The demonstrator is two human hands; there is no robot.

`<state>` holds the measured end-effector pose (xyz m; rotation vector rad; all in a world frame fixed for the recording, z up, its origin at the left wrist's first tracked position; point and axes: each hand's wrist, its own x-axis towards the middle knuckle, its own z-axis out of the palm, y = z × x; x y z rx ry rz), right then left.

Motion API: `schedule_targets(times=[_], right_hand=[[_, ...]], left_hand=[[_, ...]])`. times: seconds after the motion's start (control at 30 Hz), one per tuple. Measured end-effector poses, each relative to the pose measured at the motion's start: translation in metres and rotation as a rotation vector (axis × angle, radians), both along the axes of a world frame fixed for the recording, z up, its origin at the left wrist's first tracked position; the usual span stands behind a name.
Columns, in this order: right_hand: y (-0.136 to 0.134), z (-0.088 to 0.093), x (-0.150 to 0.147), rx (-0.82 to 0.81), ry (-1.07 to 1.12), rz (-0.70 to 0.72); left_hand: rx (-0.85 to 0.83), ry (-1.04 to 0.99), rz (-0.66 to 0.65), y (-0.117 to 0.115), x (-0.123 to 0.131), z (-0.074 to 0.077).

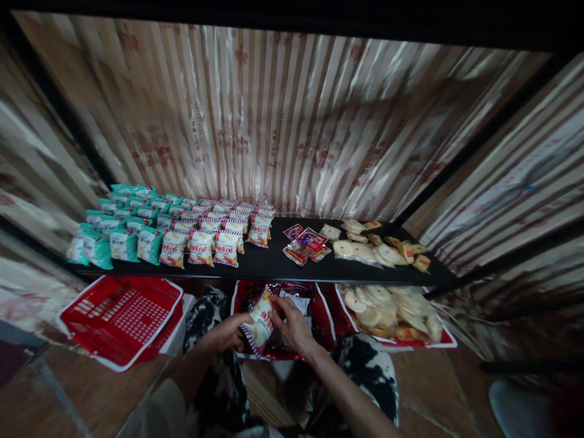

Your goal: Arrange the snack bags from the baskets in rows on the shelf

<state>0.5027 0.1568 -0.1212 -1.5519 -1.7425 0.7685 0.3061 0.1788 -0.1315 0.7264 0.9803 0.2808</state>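
Pinching with left hand (232, 332) and right hand (293, 326) a white plastic packet with striped edges (259, 323) and red Chinese characters too blurred to read, over a white-rimmed red plastic basket (323, 319), near side of black shelf (264, 266).

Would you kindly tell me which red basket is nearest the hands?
The middle basket, behind the packet; the left basket and right basket sit farther away.
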Motion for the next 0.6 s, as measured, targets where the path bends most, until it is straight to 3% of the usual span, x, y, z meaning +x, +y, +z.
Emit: schedule_targets(times=[0.17,0.33,0.47,0.6], right_hand=[[-0.002,0.03,0.011,0.024,-0.243,0.289],[-0.003,0.05,0.01,-0.063,-0.227,0.532],[-0.004,0.054,0.01,-0.089,-0.14,0.502],[-0.005,0.043,0.016,-0.142,-0.044,0.335]], left_hand=[[0.063,0.069,-0.241,0.012,-0.018,0.034],[0.203,0.17,-0.548,0.024,-0.022,0.065],[0.213,0.155,-0.591,0.036,-0.023,0.076],[0.268,0.11,-0.476,0.047,-0.027,0.077]])
